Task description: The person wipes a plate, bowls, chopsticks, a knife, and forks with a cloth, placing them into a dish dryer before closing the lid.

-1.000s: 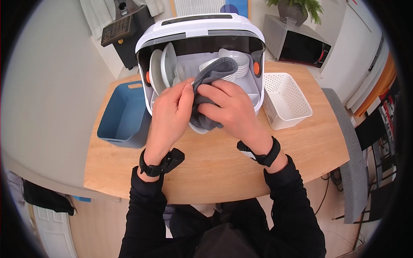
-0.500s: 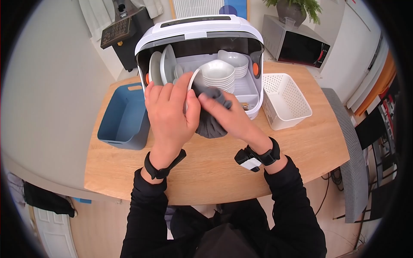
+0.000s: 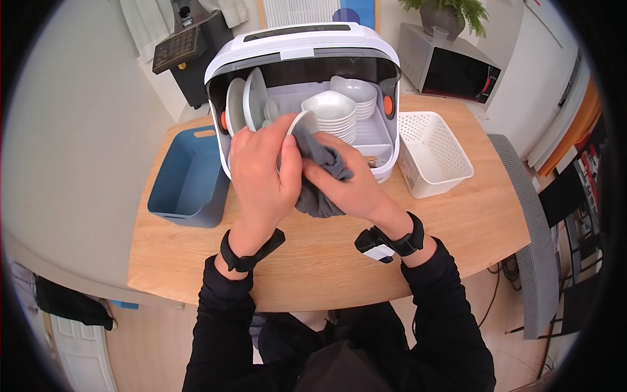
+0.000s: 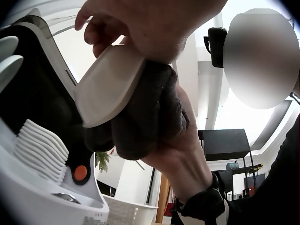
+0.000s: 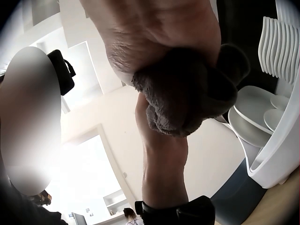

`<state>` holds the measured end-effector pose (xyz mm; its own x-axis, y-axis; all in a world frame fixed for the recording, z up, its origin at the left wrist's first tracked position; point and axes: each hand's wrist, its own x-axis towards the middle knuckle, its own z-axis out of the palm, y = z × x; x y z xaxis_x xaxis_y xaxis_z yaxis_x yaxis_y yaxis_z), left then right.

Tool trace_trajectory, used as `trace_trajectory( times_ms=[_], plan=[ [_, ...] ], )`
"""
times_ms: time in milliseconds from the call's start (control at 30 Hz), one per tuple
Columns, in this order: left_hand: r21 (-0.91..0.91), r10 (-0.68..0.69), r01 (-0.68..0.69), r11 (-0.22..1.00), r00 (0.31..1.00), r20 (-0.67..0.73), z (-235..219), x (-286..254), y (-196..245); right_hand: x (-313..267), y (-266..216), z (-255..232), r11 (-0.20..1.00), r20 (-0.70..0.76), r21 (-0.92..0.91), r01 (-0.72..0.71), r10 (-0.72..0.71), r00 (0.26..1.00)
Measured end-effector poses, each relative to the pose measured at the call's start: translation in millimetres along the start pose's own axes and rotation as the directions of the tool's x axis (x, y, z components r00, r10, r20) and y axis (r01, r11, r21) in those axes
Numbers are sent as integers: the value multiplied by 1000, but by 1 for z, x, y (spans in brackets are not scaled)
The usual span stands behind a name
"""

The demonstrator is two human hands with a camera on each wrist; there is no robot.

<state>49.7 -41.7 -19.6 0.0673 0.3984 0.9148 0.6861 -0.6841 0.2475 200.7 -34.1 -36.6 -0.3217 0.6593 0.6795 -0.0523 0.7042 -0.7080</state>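
My left hand (image 3: 262, 171) holds a white bowl (image 3: 305, 121) tilted up on its side, its fingers around the far edge. A grey cloth (image 3: 320, 199) is bunched in my right hand (image 3: 356, 178), which presses it against the bowl. In the left wrist view the bowl's smooth side (image 4: 108, 89) shows, with the thick cloth (image 4: 147, 112) folded over its edge. The right wrist view shows mostly cloth (image 5: 178, 98) under the palm; the bowl is hidden there. Both hands are just in front of the white dish cabinet (image 3: 313, 40), its lid raised.
Inside the cabinet stand plates (image 3: 257, 98) at left and stacked white bowls (image 3: 330, 114) at right, with small cutlery (image 3: 372, 161) in a front compartment. A blue bin (image 3: 189, 173) flanks it on the left, a white perforated basket (image 3: 436, 153) on the right. Behind is a microwave (image 3: 450, 65).
The cloth has come down from above the bowl stack, and my right hand has shifted down and right along the bowl. The left hand has turned, and the bowl's rim now shows more.
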Motion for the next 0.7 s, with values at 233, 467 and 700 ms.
trace_trajectory(
  times_ms=[233,467,700],
  plan=[
    [85,29,-35,996,997,72,-8,5,-8,-2,-2,-2,903,169,-418,100,-31,985],
    [40,-180,176,984,943,279,-13,4,0,5,12,-9,599,127,-724,342,-371,920],
    [159,-50,27,987,988,148,-9,2,-3,1,20,-6,751,56,-642,158,-159,986]
  ],
)
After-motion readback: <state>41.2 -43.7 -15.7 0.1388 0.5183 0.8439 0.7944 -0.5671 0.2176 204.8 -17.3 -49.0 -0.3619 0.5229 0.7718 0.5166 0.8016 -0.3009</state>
